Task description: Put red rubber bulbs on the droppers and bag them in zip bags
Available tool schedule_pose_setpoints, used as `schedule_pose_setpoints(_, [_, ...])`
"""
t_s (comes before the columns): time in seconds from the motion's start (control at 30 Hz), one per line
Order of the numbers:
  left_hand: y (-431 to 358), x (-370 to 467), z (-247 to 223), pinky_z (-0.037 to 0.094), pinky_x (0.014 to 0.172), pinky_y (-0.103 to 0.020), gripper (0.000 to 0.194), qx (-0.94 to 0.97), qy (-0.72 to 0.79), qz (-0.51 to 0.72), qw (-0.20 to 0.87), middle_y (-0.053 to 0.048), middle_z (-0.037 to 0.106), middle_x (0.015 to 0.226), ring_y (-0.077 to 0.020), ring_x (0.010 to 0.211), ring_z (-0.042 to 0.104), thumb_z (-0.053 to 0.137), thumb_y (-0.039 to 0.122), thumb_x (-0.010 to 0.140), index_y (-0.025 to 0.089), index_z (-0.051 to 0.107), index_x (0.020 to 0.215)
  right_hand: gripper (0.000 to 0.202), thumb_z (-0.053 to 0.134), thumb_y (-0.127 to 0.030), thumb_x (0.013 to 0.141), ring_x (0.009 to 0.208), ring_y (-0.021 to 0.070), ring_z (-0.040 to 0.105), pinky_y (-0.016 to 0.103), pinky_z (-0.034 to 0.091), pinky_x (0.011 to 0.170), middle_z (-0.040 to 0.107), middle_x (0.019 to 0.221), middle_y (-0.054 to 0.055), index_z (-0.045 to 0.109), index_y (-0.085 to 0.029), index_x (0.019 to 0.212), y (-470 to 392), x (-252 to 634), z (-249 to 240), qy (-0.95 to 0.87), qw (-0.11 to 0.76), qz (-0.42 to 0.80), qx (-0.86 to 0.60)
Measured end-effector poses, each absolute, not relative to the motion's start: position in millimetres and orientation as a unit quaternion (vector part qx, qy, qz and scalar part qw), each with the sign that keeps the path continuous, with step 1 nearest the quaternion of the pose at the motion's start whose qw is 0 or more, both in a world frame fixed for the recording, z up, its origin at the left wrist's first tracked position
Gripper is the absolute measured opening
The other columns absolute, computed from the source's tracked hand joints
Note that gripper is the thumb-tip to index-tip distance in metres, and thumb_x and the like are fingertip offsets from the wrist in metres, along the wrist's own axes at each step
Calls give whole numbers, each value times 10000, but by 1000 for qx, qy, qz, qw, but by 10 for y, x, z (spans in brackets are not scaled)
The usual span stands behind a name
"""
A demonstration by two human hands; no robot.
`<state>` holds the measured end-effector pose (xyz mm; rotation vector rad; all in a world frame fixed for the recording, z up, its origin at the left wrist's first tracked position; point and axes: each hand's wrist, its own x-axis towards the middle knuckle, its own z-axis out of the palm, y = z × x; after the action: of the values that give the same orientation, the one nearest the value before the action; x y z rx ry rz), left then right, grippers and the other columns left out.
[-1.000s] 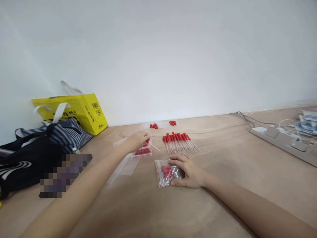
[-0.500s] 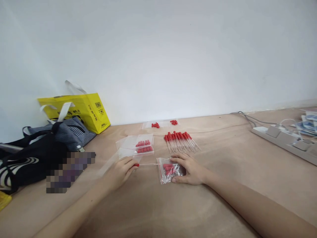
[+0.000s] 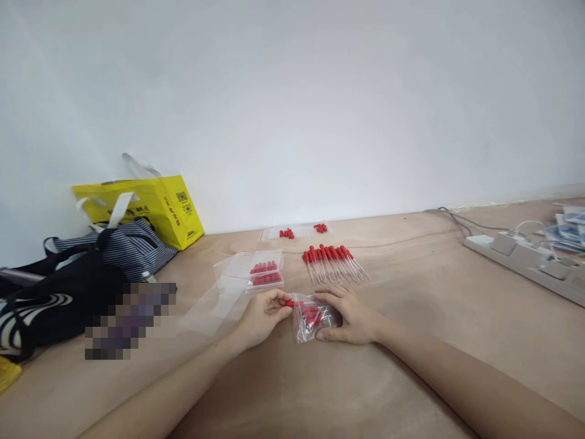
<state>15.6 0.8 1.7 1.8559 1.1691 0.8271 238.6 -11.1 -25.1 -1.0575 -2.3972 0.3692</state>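
My left hand [image 3: 269, 314] pinches the red bulb end of a dropper [image 3: 289, 303] at the mouth of a clear zip bag [image 3: 301, 332]. The slim tube of that dropper points into the bag, among several red-bulbed droppers [image 3: 312, 315] inside. With thumb and fingers on either side, my right hand [image 3: 350, 314] holds the bag's right part on the table. Just beyond it lies a fanned row of loose droppers [image 3: 329, 259], red ends away from me. Two filled bags of droppers [image 3: 265, 273] rest behind my left hand, overlapping thin clear empty bags [image 3: 219, 305].
More bagged droppers [image 3: 304, 230] lie by the wall. At the left stand a yellow carrier bag [image 3: 176, 213], a striped bag [image 3: 130, 244] and a black bag [image 3: 55, 305]. A white power strip [image 3: 525, 262] with plugs and cables is at the right, near blue-and-white packets [image 3: 569, 225].
My left hand has moved right, bringing the dropper's red end up to the bag mouth and its tube deeper into the bag. My right hand stays on the bag.
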Motion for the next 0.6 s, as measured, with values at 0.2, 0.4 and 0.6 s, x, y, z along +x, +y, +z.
schedule_pose_setpoints(0.2, [62, 205, -156, 462, 606, -257, 169, 726, 479, 335, 362, -26, 637, 730, -147, 670, 593, 562, 283, 703, 142, 566, 797, 721, 604, -561, 631, 1105, 257, 420, 408, 344, 919, 438, 1227, 114, 429, -184, 1221, -106, 2326, -264, -873, 264, 165, -375])
schedule_pose_setpoints(0.4, [41, 198, -234, 395, 556, -239, 274, 802, 482, 292, 198, -3, 565, 716, -122, 594, 503, 478, 331, 782, 207, 607, 990, 812, 620, -597, 583, 1145, 272, 386, 424, 318, 945, 409, 1258, 132, 415, -168, 1241, -108, 2342, -236, -866, 256, 157, -400])
schedule_pose_setpoints(0.6, [47, 211, -164, 415, 753, -312, 203, 840, 461, 257, 120, -39, 562, 857, -183, 840, 523, 521, 268, 750, 213, 643, 903, 790, 634, -599, 564, 1146, 280, 387, 441, 304, 950, 430, 1252, 126, 455, -183, 1211, -81, 2519, -222, -860, 251, 129, -424])
